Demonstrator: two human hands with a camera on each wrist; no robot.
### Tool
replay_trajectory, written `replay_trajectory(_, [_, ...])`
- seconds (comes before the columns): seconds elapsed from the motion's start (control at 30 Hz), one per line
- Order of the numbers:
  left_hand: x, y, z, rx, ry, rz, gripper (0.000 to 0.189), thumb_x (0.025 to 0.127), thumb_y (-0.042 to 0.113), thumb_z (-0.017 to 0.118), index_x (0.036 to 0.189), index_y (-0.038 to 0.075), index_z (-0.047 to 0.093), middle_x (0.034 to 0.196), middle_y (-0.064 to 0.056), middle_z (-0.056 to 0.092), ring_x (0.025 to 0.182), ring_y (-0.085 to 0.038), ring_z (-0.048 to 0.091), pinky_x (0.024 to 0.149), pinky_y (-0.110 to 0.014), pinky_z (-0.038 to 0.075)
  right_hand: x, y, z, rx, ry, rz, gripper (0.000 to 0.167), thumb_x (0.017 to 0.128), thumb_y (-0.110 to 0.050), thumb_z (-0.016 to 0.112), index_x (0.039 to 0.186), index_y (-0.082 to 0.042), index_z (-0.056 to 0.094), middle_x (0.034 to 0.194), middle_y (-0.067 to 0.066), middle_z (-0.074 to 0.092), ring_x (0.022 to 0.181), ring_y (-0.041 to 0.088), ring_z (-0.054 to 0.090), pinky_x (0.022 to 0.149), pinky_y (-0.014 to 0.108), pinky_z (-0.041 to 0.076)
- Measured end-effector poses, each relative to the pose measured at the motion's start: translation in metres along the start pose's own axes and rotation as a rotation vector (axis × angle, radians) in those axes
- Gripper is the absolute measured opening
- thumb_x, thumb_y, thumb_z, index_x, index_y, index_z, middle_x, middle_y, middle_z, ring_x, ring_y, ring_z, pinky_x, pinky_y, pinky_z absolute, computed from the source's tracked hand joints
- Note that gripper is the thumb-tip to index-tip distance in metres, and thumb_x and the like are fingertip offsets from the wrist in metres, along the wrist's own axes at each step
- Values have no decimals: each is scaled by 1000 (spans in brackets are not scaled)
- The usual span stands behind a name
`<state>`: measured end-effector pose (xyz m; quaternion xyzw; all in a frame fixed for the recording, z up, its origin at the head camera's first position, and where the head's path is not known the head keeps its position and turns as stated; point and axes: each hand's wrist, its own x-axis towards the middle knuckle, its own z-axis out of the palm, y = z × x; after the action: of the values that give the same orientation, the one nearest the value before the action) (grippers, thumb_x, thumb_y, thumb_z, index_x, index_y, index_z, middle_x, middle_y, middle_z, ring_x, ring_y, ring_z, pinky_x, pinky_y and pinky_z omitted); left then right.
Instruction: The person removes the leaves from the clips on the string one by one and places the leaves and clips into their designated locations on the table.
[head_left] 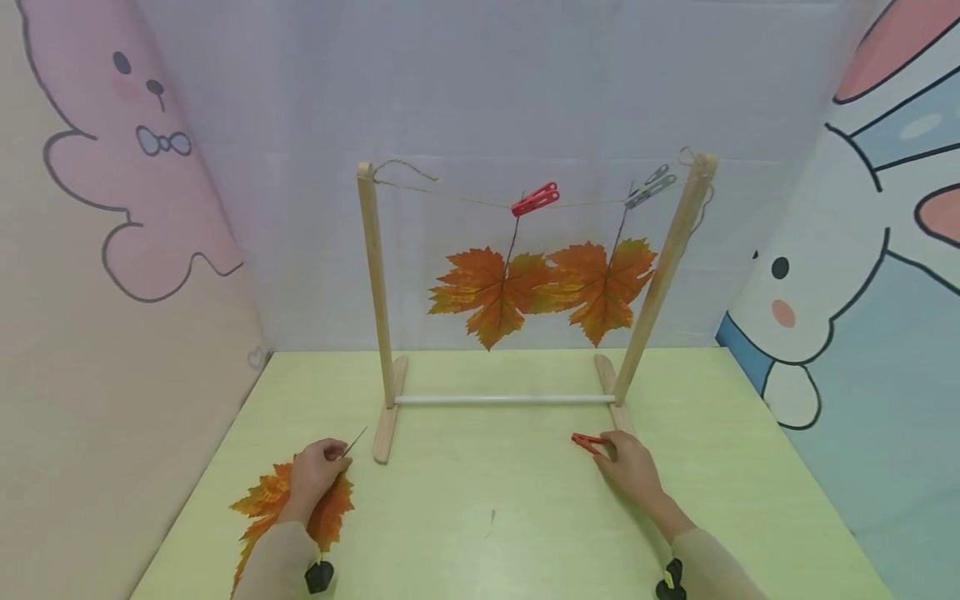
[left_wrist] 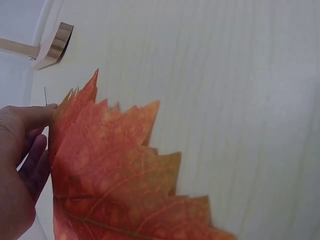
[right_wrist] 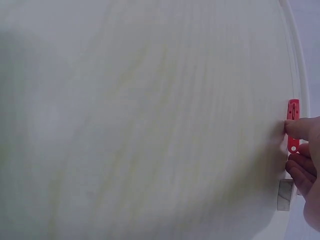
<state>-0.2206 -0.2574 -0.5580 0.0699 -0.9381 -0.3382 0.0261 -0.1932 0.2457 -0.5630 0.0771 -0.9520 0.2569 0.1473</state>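
Note:
My left hand [head_left: 317, 475] pinches the thin dark stem [head_left: 356, 440] of an orange maple leaf [head_left: 332, 517] at the left of the table. The leaf spreads beneath that hand and wrist, and in the left wrist view its red-orange lobes [left_wrist: 120, 170] fill the lower middle. On the right, my right hand [head_left: 630, 468] holds a red clothespin [head_left: 587, 442] between thumb and fingers, its tip pointing left. The same clothespin [right_wrist: 293, 112] shows at the right edge of the right wrist view, with the fingers over its lower part.
Behind the hands stands a wooden frame [head_left: 378, 283] with a white crossbar [head_left: 502, 399] and a string [head_left: 465, 198]. Two maple leaves [head_left: 491, 292] hang there, one from a red clothespin [head_left: 536, 199], one from a grey clothespin [head_left: 651, 187]. Patterned cloth walls [head_left: 480, 100] enclose the table [head_left: 450, 533].

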Motion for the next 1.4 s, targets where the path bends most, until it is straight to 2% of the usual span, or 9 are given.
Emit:
replay_trajectory(0.1, [0, 4, -1, 30, -1, 14, 21, 77, 9, 68, 96, 1, 67, 91, -14, 65, 82, -26, 58, 71, -42, 48, 0, -1, 0, -6, -2, 2, 31, 69, -8, 75, 96, 5, 64, 92, 16, 64, 87, 33, 60, 75, 45, 48])
replay_trajectory(0.23, [4, 14, -4, 44, 56, 84, 19, 78, 9, 66, 97, 3, 67, 94, -14, 65, 86, -29, 59, 72, -45, 47, 1, -2, -1, -8, -6, 11, 32, 70, -9, 74, 97, 5, 64, 93, 17, 64, 88, 33, 60, 75, 46, 47])
replay_trajectory(0.5, [13, 46, -16, 22, 249, 351, 16, 72, 4, 72, 88, 4, 68, 83, -10, 66, 76, -25, 61, 64, -41, 50, 4, -5, -3, -15, -41, 11, 34, 70, -11, 74, 98, 5, 64, 92, 15, 64, 85, 30, 60, 73, 44, 48])
replay_trajectory(0.6, [18, 63, -21, -1, 292, 436, 17, 71, 2, 73, 87, 4, 68, 82, -9, 66, 74, -24, 61, 64, -40, 51, 4, -5, -5, -2, -60, 10, 36, 70, -14, 74, 99, 5, 63, 93, 15, 64, 83, 28, 60, 73, 44, 48])
replay_trajectory(0.7, [22, 79, -27, -28, 318, 488, 17, 72, 3, 73, 87, 5, 69, 82, -8, 67, 73, -23, 62, 63, -39, 51, 5, -5, -8, 13, -73, 6, 37, 71, -15, 74, 99, 6, 63, 93, 15, 64, 83, 28, 59, 74, 44, 47])
replay_trajectory(0.9, [23, 105, -36, -63, 361, 551, 17, 70, 3, 75, 86, 6, 69, 80, -6, 67, 71, -23, 62, 60, -36, 51, 7, -5, -15, 25, -129, -12, 38, 73, -16, 73, 102, 6, 62, 98, 16, 63, 90, 31, 59, 78, 45, 47])
replay_trajectory(1.03, [25, 117, -38, -75, 391, 594, 20, 67, -1, 75, 85, 5, 68, 79, -6, 67, 69, -20, 61, 59, -32, 51, 10, -5, -25, 69, -200, -83, 36, 76, -15, 72, 104, 6, 62, 98, 16, 64, 88, 30, 61, 74, 43, 49])
replay_trajectory(1.17, [27, 131, -36, -107, 407, 630, 20, 65, -5, 74, 83, 2, 67, 79, -8, 67, 68, -20, 60, 56, -32, 50, 13, -7, -33, 119, -218, -144, 35, 76, -14, 72, 104, 6, 63, 97, 16, 65, 86, 29, 61, 71, 39, 51])
replay_trajectory(1.4, [29, 160, -38, -155, 356, 642, 18, 71, 1, 74, 88, 1, 67, 81, -9, 66, 71, -21, 61, 58, -34, 51, 23, -19, -54, 165, -218, -158, 37, 77, -12, 71, 107, 6, 61, 100, 18, 64, 88, 32, 60, 70, 41, 51])
